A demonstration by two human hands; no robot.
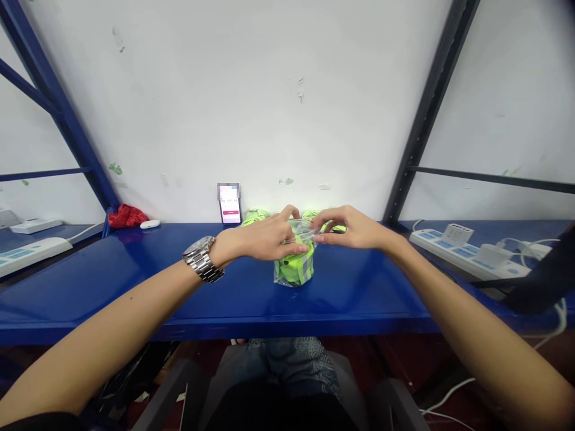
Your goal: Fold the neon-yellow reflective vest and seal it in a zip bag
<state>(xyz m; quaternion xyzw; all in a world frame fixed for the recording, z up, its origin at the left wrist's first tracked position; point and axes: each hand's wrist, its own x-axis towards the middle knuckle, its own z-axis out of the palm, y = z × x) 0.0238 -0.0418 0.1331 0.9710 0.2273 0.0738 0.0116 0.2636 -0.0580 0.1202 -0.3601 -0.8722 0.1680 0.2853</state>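
Note:
A clear plastic bag stands on the blue table with a folded neon yellow-green garment inside, which has a grey reflective stripe. At the bag's upper left edge, my left hand has its thumb and fingers closed on the plastic. My right hand pinches the bag's upper right edge between thumb and fingers. Behind my hands lie more neon green striped pieces, partly hidden by them. A metal wristwatch is on my left wrist.
A lit phone leans against the white wall. A red crumpled bag and a small white case lie at the back left of the blue table. White power strips with cables stand beyond the frame posts.

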